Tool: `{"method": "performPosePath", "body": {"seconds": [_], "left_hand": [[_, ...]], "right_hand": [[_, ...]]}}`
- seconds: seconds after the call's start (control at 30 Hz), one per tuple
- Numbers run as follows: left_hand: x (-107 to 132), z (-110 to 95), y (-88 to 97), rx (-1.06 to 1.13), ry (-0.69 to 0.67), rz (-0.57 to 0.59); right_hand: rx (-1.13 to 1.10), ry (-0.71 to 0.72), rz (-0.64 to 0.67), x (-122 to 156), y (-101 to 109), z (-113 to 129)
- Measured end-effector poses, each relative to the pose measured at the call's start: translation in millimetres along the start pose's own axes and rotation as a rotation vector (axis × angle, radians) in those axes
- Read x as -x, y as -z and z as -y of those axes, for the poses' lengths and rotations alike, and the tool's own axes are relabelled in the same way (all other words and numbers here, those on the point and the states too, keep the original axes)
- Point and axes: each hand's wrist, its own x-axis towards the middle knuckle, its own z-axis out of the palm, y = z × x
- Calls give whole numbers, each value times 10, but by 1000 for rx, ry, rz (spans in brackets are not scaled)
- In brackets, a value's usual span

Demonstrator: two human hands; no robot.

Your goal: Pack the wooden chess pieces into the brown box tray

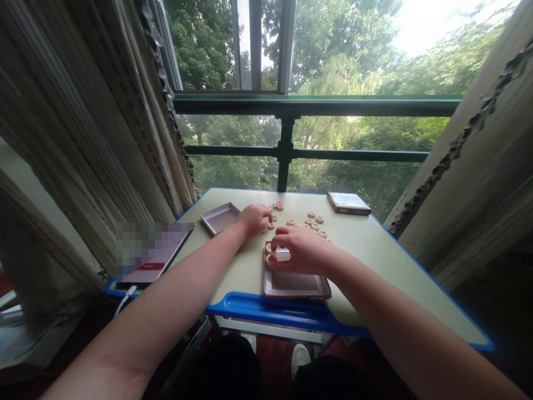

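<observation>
Discs [322,234], round, pale, marked in red or dark: a loose cluster beyond my right fingers, partly hidden by that hand; a smaller group beside and beyond my left fingertips; two more at the tips of my right fingers, in the far left corner of the box.

Right hand [303,250], mine: above the box, fingers curved, a bright gap between thumb and forefinger; whether they grip one of those two discs or only touch them, I cannot tell.

Left hand [254,219], mine: fingers curled down beside the smaller group, farther out than my right; tips partly hidden, so I cannot tell whether they hold a disc.

Box [297,287], shallow, open: directly below my right fingers, reaching back towards me.

Lid [220,218], shallow, hollow side up: left of my left fingers, near them.

Case [348,203], flat, closed: beyond my right fingers and to their right, well apart.

Tablet [156,264]: well left of my left fingers and nearer me, white cable [125,300] at its near edge.

Worktop [383,250], pale green, blue rim: beneath all my fingers.

Railing [366,106], green: far beyond my fingers.

Curtains [95,122]: either side.
</observation>
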Motion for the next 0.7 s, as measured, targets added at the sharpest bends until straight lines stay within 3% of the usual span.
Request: {"method": "performPosePath", "body": {"seconds": [0.7], "left_hand": [[12,-31,-3,1,-32,-36]], "right_hand": [[-86,36,1,-14,-31,35]]}}
